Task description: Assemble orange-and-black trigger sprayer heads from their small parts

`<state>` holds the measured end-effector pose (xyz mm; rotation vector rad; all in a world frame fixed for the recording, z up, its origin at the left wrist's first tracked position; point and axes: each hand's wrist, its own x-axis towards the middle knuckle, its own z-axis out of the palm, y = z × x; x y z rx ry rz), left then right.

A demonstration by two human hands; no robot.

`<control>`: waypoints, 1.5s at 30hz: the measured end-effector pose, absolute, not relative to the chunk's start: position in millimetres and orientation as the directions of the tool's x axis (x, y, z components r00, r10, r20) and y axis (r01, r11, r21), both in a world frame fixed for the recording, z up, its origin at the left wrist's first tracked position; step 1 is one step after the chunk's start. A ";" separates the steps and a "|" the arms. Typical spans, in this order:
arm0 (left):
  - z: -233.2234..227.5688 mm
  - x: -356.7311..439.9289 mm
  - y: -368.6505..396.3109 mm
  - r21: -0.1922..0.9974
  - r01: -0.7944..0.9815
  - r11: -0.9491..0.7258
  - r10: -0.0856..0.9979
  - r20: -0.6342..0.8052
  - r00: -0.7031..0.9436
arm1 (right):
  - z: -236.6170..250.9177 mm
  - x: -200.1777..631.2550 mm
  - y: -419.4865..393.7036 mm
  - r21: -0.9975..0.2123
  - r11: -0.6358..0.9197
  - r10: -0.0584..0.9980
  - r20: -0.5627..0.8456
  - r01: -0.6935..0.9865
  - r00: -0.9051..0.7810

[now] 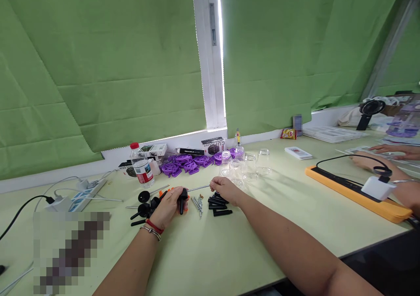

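My left hand, with a red cord and a metal bangle at the wrist, is closed around a black plastic knob-like piece with a short stem pointing down. A thin metal rod runs from that piece towards the right. Its far end sits between the pinched fingers of my right hand. Below the rod lie several silver screws. Black tubes are piled under my right hand. More round black pieces with stems lie left of my left hand, and orange parts show partly behind it.
Purple plastic parts are heaped by the wall near a red-capped bottle. Clear jars stand behind my right hand. An orange power strip lies on the right, beside another person's arm. A white power strip is at left.
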<state>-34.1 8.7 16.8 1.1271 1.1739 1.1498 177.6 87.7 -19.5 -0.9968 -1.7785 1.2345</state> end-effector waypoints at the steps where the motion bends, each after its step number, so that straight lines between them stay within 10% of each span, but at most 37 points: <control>1: 16.9 -34.0 8.8 0.995 -0.057 0.080 0.996 -0.078 0.042 | -18.5 177.6 87.0 -0.954 0.232 0.897 0.135 0.188 -0.422; 30: 16.8 -36.6 9.2 0.994 -0.045 0.097 0.995 -0.096 0.028 | -17.1 177.4 86.5 -0.927 0.362 0.864 0.295 0.098 -0.408; 45: 8.2 -38.0 10.8 0.998 0.053 -0.030 0.994 0.024 0.110 | -16.7 176.5 83.2 -0.962 0.211 0.914 0.131 0.174 -0.384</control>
